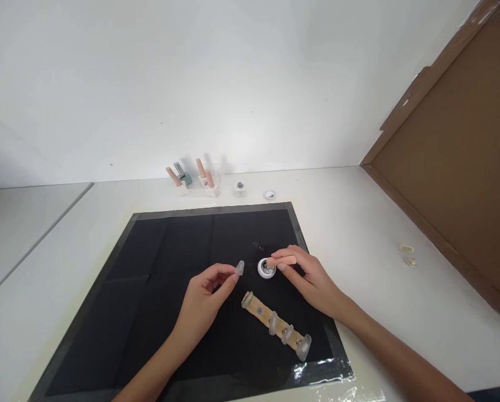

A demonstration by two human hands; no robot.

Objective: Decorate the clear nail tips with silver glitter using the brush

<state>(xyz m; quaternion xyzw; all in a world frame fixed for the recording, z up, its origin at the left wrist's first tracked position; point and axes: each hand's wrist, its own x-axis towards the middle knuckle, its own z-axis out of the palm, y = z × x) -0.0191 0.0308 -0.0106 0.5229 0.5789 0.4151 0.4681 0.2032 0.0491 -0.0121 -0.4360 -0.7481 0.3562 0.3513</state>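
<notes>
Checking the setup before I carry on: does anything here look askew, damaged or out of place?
Slightly. The black mat has crinkled, lifting clear tape at its near right corner. Two small rings lie apart on the white table, far from the nail polish bottles by the wall. Nothing looks spilled.

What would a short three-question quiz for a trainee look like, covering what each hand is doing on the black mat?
1. True or false: the left hand pinches a clear nail tip in its fingers.
2. What does the right hand dip into the small white jar? A) a peach-handled brush B) tweezers C) a cotton swab
3. Fill in: the wooden strip with clear nail tips lies on the black ____.

Key: 1 true; 2 A, the peach handle matches the polish bottles by the wall, though its tip is hidden at the jar; 3 mat.
</notes>
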